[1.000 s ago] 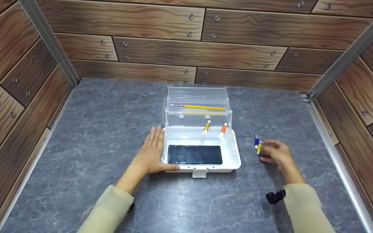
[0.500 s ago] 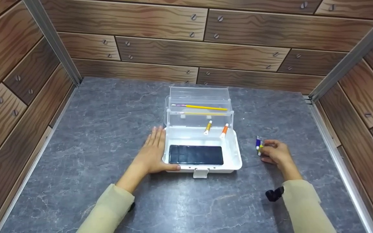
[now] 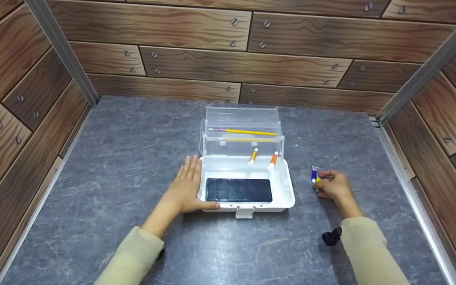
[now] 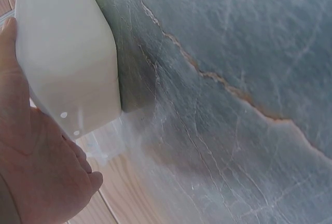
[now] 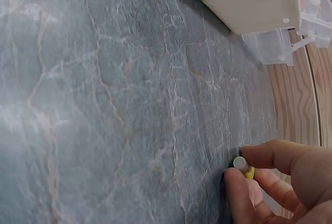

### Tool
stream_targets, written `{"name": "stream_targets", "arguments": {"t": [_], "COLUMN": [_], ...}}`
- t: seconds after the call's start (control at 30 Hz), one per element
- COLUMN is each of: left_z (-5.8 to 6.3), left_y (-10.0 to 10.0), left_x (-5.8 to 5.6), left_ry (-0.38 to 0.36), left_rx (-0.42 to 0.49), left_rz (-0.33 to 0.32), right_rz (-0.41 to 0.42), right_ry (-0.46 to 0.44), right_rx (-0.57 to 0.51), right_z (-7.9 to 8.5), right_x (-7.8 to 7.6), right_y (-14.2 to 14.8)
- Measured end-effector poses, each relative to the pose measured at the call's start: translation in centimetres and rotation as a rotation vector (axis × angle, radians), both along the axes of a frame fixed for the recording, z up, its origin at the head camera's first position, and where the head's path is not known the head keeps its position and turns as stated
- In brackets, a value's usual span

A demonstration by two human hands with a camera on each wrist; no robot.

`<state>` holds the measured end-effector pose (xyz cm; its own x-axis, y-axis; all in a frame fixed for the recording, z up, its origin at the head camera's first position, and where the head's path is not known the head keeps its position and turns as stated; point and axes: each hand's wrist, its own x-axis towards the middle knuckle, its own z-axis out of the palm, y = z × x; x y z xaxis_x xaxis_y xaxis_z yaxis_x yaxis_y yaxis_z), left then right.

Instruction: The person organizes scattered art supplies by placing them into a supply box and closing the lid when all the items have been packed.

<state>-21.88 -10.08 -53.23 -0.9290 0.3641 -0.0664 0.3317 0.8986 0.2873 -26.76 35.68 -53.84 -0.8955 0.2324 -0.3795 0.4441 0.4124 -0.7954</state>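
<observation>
My left hand (image 3: 186, 190) lies along the left side of a white plastic box (image 3: 287, 190), fingers straight, thumb over its front rim. Inside the box is a flat black rectangular object (image 3: 238, 190) that looks like a phone. To the right of the box, my right hand (image 3: 336, 186) pinches a small yellow paint tube (image 5: 250, 172) between thumb and fingers; its pale cap (image 5: 240, 163) shows in the right wrist view. Next to the fingertips, a purple paint tube (image 3: 314, 174) lies on the table. A gold paint tube (image 3: 253, 156) and an orange paint tube (image 3: 273, 160) are at the back of the box.
The box's clear lid (image 3: 241, 114) stands folded back behind it, with a yellow paintbrush (image 3: 249, 132) in its tray. A white latch (image 3: 245, 213) hangs at the front. Wood-patterned walls (image 3: 196, 63) border the grey marbled table (image 3: 140, 130).
My right hand has shifted slightly left and closed further over the yellow paint tube, covering more of it. The left hand and the box hold still.
</observation>
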Motion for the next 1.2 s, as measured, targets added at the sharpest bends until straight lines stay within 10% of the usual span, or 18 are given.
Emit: {"name": "stream_targets", "arguments": {"t": [0.37,0.8,1.2], "left_z": [0.0,0.0,-0.1], "left_y": [-0.1,-0.1,-0.1], "left_x": [0.1,-0.1,0.0], "left_ry": [0.006,0.016,0.007], "left_rx": [0.007,-0.002,0.004], "left_rz": [-0.004,-0.005,-0.005], "right_rz": [-0.003,0.004,0.052], "right_ry": [0.005,-0.027,0.052], "right_rx": [0.014,-0.486,-0.635], "right_z": [0.1,1.6,2.9], "right_x": [0.2,0.2,0.2], "right_y": [-0.1,-0.2,-1.5]}}
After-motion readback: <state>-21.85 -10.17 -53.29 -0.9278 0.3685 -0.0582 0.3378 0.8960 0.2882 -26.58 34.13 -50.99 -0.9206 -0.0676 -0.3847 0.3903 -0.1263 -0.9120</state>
